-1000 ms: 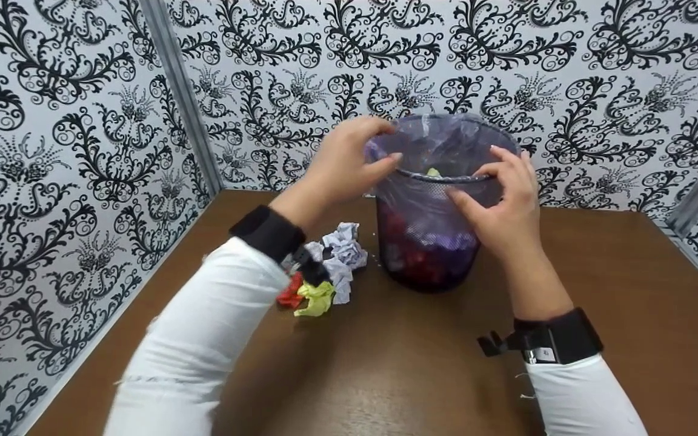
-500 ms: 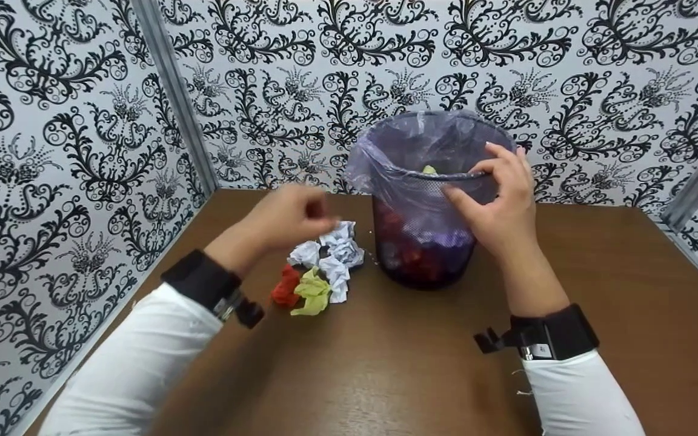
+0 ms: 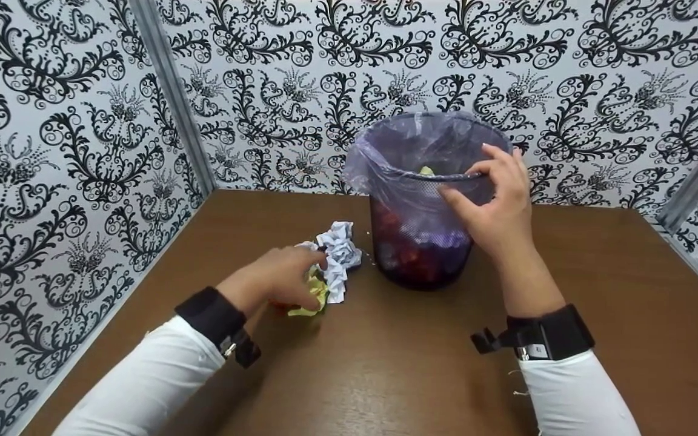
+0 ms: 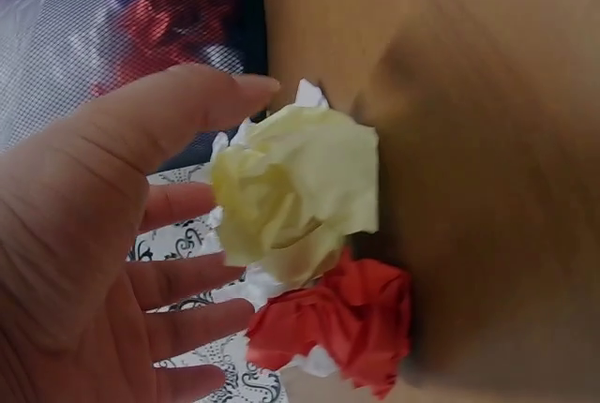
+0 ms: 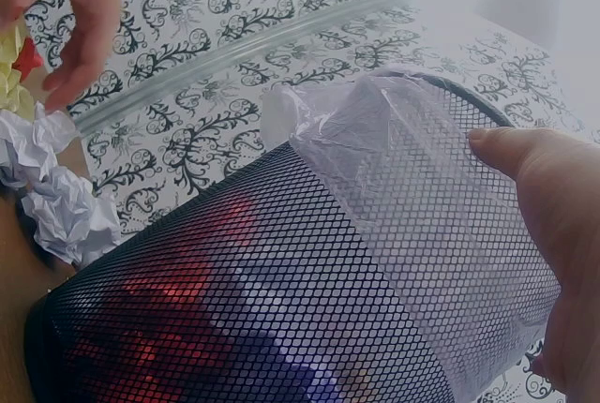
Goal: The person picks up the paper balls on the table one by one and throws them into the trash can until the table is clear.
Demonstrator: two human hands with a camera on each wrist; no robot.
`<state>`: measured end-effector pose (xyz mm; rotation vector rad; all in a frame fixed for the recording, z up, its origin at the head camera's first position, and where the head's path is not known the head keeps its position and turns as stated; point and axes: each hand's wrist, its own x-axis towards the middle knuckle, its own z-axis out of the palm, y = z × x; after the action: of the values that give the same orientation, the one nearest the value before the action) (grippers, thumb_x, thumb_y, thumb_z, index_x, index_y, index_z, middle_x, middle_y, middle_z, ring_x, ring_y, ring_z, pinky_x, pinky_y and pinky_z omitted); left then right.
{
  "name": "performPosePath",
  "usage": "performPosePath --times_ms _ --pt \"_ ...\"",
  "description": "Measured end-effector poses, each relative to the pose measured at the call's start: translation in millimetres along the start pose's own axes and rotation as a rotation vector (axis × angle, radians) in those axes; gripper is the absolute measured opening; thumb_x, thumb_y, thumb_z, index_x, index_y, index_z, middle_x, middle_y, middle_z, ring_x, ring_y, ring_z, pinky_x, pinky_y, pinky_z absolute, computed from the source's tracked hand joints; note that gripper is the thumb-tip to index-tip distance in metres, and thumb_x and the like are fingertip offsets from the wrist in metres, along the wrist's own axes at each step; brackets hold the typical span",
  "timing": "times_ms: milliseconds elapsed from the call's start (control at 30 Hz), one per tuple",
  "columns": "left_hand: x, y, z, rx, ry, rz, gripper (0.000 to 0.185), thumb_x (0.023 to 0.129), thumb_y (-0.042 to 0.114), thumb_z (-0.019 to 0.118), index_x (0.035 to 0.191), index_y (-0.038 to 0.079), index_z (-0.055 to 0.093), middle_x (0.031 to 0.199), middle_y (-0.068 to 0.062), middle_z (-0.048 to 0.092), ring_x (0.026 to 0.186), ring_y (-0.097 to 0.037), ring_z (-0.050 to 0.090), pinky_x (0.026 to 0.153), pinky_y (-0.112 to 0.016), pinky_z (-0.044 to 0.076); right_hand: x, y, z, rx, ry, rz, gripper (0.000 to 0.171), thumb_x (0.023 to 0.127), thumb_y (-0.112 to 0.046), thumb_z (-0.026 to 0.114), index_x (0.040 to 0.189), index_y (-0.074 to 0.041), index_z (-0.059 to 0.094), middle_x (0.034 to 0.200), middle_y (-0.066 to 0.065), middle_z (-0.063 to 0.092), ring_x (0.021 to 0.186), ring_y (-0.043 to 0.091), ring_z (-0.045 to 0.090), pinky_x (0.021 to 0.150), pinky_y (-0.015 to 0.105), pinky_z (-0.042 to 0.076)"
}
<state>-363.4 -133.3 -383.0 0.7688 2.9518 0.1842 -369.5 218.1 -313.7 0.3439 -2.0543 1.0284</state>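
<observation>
My left hand [image 3: 279, 275] hovers at a yellow crumpled paper ball [image 4: 305, 183], thumb and fingers spread around its near side. Just below that ball in the left wrist view lies a red crumpled paper ball [image 4: 347, 319], mostly covered by my hand in the head view. White crumpled papers [image 3: 342, 254] sit beside them. With my right hand [image 3: 500, 209] I hold the rim of a black mesh wastebasket [image 3: 422, 266], thumb outside and fingers over the edge. A translucent purple bin liner [image 3: 370, 160] folds over that rim. Red and purple contents show through the mesh.
The brown table [image 3: 385, 369] extends in front of the wastebasket and to its right. Patterned black-and-white panels [image 3: 276, 97] enclose the back and sides. A yellow paper piece [image 3: 426, 171] shows inside the basket.
My left hand has let go of the liner at the basket's left rim and come down left to the paper balls, its fingers spreading. The right hand has stayed on the rim.
</observation>
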Motion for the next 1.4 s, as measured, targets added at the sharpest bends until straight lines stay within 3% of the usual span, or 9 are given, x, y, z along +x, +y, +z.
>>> performPosePath --times_ms 233,533,667,1100,1267,1400 --pt "-4.7 -2.5 13.3 -0.037 0.027 0.009 0.050 0.058 0.034 0.081 0.103 0.024 0.060 0.092 0.004 0.060 0.080 -0.016 0.055 0.068 -0.034 0.046 0.4 1.2 2.8 -0.009 0.002 -0.019 0.045 0.071 -0.049 0.081 0.093 -0.014 0.062 0.143 0.000 0.051 0.145 0.024 0.023 0.119 0.037 0.005" --pt "-5.1 -10.6 31.5 -0.099 0.117 0.136 0.034 0.060 0.019 0.077 0.090 0.018 0.061 0.079 0.005 0.057 0.072 -0.016 0.051 0.062 -0.030 0.044 0.4 3.6 6.5 -0.004 0.021 -0.110 0.044 0.072 -0.044 0.082 0.092 -0.010 0.062 0.137 0.005 0.055 0.137 0.025 0.039 0.120 0.035 0.006" --pt "-6.3 -10.5 33.0 -0.114 0.146 0.157 0.032 0.062 0.018 0.076 0.090 0.018 0.060 0.078 0.005 0.057 0.071 -0.015 0.050 0.061 -0.029 0.043 -0.1 4.0 6.5 -0.009 0.013 -0.086 0.044 0.072 -0.046 0.082 0.092 -0.012 0.062 0.139 0.003 0.054 0.140 0.025 0.035 0.120 0.034 0.006" --pt "-12.3 2.0 22.2 -0.233 0.301 0.205 0.032 0.065 0.016 0.073 0.094 0.022 0.060 0.089 0.008 0.056 0.081 -0.012 0.052 0.067 -0.027 0.044 0.9 3.7 1.7 -0.009 0.018 -0.065 0.044 0.071 -0.046 0.082 0.093 -0.013 0.063 0.140 0.004 0.053 0.141 0.026 0.031 0.120 0.035 0.004" --pt "-17.0 15.5 8.8 -0.288 0.413 0.149 0.036 0.066 0.017 0.072 0.098 0.026 0.060 0.111 0.008 0.048 0.085 -0.011 0.054 0.065 -0.025 0.049 0.8 3.4 0.1 -0.008 0.016 -0.051 0.044 0.071 -0.046 0.082 0.093 -0.013 0.063 0.141 0.005 0.052 0.143 0.026 0.027 0.120 0.037 0.004" --pt "-20.5 26.4 -5.9 -0.319 0.517 0.114 0.037 0.068 0.017 0.071 0.102 0.027 0.061 0.110 0.009 0.044 0.085 -0.009 0.053 0.065 -0.023 0.050 0.9 3.2 1.2 0.003 0.022 -0.073 0.044 0.072 -0.043 0.083 0.092 -0.011 0.063 0.139 0.003 0.054 0.142 0.028 0.029 0.120 0.036 0.006"
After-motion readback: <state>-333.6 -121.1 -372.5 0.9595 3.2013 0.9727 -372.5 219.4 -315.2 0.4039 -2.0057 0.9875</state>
